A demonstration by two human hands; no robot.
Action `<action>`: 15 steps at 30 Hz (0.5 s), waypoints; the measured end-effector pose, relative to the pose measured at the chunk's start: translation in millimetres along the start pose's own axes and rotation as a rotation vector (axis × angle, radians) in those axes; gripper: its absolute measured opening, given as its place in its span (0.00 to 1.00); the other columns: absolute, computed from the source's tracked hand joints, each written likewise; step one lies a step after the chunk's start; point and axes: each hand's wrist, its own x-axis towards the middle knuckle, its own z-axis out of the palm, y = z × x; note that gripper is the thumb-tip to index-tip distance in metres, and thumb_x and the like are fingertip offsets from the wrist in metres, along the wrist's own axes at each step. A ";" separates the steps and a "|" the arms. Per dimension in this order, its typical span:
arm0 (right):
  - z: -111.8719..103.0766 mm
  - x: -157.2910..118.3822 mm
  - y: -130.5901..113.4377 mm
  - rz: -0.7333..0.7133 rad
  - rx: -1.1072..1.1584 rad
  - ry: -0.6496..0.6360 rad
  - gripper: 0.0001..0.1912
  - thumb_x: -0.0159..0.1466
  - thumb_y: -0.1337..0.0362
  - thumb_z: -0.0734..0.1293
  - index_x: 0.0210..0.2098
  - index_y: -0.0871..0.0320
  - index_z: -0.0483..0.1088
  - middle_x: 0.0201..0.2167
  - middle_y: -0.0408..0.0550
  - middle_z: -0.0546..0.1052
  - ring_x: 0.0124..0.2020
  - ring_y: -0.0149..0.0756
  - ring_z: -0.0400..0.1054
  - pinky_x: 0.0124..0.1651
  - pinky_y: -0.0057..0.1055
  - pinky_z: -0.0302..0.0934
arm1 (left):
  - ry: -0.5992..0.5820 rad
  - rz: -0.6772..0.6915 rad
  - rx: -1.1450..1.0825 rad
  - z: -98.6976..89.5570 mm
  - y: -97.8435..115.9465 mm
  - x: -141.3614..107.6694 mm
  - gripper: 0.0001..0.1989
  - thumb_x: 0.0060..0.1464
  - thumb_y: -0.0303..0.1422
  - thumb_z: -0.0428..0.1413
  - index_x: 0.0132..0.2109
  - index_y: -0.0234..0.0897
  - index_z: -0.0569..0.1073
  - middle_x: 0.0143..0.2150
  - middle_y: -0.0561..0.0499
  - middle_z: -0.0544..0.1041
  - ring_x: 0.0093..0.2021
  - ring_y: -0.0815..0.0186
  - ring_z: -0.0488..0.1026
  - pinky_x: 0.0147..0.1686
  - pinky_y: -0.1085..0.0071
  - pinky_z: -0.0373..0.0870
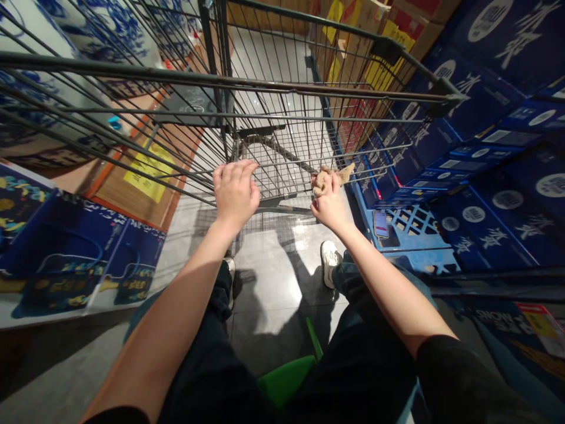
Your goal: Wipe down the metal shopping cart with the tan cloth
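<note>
My left hand (pixel 236 194) curls over the handle of a wire shopping cart (pixel 282 206), with its fingers on the bar. My right hand (pixel 329 203) is closed around a crumpled tan bundle (pixel 329 178) at the same bar, and the bundle's end sticks out to the right. I cannot tell what the bundle is made of. The cart's wire basket (pixel 269 112) stretches forward from both hands and shows nothing inside.
Blue printed cartons (pixel 477 123) are stacked along the right of the tiled aisle (pixel 273 265), and more stand at left (pixel 75 265). Large blue-and-white porcelain jars (pixel 57 59) stand at upper left. A phone (pixel 380 224) lies on a blue plastic pallet (pixel 419 232).
</note>
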 end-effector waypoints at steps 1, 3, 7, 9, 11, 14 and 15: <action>0.8 0.1 0.5 0.018 0.003 -0.003 0.26 0.66 0.66 0.66 0.61 0.69 0.75 0.77 0.70 0.58 0.80 0.69 0.45 0.75 0.64 0.59 | 0.001 -0.002 -0.010 -0.2 0.1 0.1 0.29 0.57 0.28 0.56 0.65 0.41 0.74 0.67 0.43 0.78 0.70 0.45 0.69 0.76 0.38 0.54; -1.7 2.5 2.1 0.037 0.006 0.013 0.26 0.67 0.65 0.64 0.62 0.69 0.74 0.75 0.70 0.61 0.78 0.67 0.49 0.76 0.63 0.59 | 0.003 -0.008 -0.027 -0.6 0.5 0.3 0.28 0.57 0.28 0.55 0.65 0.42 0.74 0.67 0.43 0.78 0.70 0.45 0.69 0.76 0.37 0.54; -13.8 9.7 6.3 -0.011 0.023 0.084 0.31 0.68 0.64 0.63 0.68 0.68 0.69 0.77 0.69 0.59 0.80 0.65 0.46 0.78 0.64 0.54 | 0.009 -0.018 -0.047 -0.8 0.5 0.4 0.26 0.58 0.29 0.55 0.64 0.42 0.75 0.67 0.43 0.78 0.70 0.44 0.69 0.75 0.36 0.54; -16.4 10.0 6.6 -0.035 0.041 0.107 0.30 0.68 0.64 0.63 0.68 0.66 0.70 0.78 0.66 0.57 0.81 0.64 0.43 0.78 0.65 0.54 | 0.017 -0.015 -0.049 -0.4 0.0 0.3 0.27 0.58 0.29 0.56 0.64 0.43 0.75 0.66 0.44 0.78 0.70 0.43 0.69 0.75 0.36 0.53; -15.4 7.7 4.9 -0.027 0.046 0.090 0.27 0.67 0.65 0.64 0.64 0.67 0.73 0.77 0.66 0.58 0.81 0.64 0.44 0.77 0.63 0.56 | 0.021 -0.011 -0.038 0.1 -0.7 0.2 0.27 0.57 0.29 0.56 0.64 0.43 0.75 0.66 0.44 0.78 0.70 0.44 0.70 0.75 0.37 0.54; -12.4 4.2 2.2 0.003 0.022 0.038 0.24 0.68 0.67 0.63 0.59 0.69 0.77 0.74 0.69 0.64 0.77 0.64 0.52 0.75 0.59 0.61 | 0.020 -0.001 -0.009 0.5 -1.2 0.2 0.28 0.57 0.28 0.56 0.64 0.43 0.74 0.66 0.44 0.78 0.69 0.44 0.70 0.75 0.37 0.55; -12.2 4.1 2.0 0.007 0.014 0.030 0.23 0.68 0.67 0.62 0.59 0.69 0.77 0.72 0.68 0.67 0.75 0.64 0.54 0.74 0.59 0.62 | 0.019 0.003 -0.001 0.5 -1.3 0.3 0.27 0.57 0.28 0.55 0.64 0.43 0.74 0.66 0.44 0.78 0.69 0.44 0.70 0.74 0.37 0.56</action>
